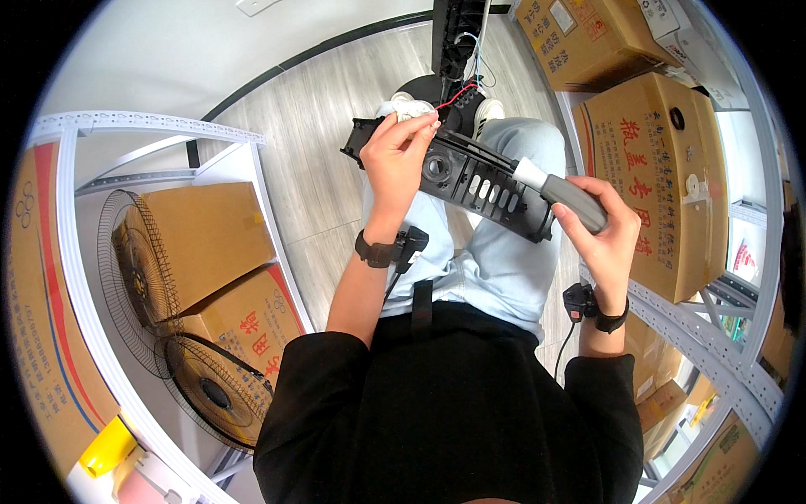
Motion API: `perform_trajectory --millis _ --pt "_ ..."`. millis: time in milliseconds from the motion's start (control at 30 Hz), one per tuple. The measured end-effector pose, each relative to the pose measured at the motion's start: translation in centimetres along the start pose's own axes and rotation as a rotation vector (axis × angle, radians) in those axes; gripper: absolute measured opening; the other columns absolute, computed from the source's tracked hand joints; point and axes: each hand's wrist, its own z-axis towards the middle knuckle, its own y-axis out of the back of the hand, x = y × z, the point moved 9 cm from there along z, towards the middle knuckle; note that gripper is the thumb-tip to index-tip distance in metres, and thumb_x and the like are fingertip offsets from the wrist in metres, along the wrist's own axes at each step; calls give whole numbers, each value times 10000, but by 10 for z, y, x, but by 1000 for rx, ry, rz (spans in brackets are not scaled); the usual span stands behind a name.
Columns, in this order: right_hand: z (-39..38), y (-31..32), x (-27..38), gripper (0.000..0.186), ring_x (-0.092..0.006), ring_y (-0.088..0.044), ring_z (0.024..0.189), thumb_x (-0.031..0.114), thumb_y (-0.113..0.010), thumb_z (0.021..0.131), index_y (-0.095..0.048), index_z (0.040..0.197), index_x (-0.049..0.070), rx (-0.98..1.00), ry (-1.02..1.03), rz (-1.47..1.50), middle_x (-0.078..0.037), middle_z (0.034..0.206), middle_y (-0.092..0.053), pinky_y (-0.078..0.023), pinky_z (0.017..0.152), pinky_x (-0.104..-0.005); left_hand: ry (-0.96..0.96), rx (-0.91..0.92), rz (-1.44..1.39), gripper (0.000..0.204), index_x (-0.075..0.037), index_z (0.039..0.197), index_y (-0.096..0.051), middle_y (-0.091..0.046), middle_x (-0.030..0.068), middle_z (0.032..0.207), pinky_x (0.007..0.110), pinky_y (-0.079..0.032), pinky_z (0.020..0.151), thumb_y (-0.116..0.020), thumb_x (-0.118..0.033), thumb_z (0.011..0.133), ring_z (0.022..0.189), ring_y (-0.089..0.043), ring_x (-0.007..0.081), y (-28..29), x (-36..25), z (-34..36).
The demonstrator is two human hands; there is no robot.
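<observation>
Across my lap lies a long black plastic panel (483, 193) with slots and a round socket, held up between my hands. My left hand (396, 155) pinches a small white part (413, 109) at the panel's upper left end, near a red wire (456, 99). My right hand (606, 231) grips a grey cylindrical handle (571, 197) with a white section, angled over the panel's right end; its working tip, if any, is hidden. Behind the panel stands a black upright column (455, 38) with loose wires, on a dark round base between my feet.
Metal shelving (164, 118) at the left holds cardboard boxes (201, 231) and wire fan guards (134, 269), with a yellow object (105, 445) low down. Shelving (751, 353) at the right carries more boxes (651, 189). A white wall (134, 50) borders the wood-look floor (311, 185).
</observation>
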Motion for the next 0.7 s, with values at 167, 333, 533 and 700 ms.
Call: perform_trajectory --millis 167,333,533,700 --pt "0 -2 4 301 -158 -718 834 161 -821 780 -713 1030 33 -8 15 4 -96 915 -743 -548 754 -286 1 -1 -3 176 -31 1010 -772 -729 68 933 235 -537 703 -744 17 843 804 -691 120 -1 6 -2" --pt "0 -3 4 304 -162 -719 827 161 -823 779 -711 1029 29 -10 19 -1 -100 911 -740 -548 751 -286 -21 -3 12 186 -36 1010 -774 -726 67 923 239 -534 698 -744 21 835 802 -688 126 -1 4 -1" --pt "-1 -2 5 307 -169 -723 828 163 -824 777 -711 1028 27 -19 26 -24 -104 915 -741 -550 751 -288 -52 8 44 184 -9 1019 -768 -720 73 942 232 -538 727 -711 52 855 841 -688 125 -2 -1 -1" --pt "0 -2 5 312 -171 -725 831 165 -826 775 -713 1031 29 -18 21 -20 -106 918 -742 -551 751 -290 -42 13 48 187 -1 1025 -767 -717 74 944 227 -537 735 -700 63 863 847 -687 119 -2 -1 -2"
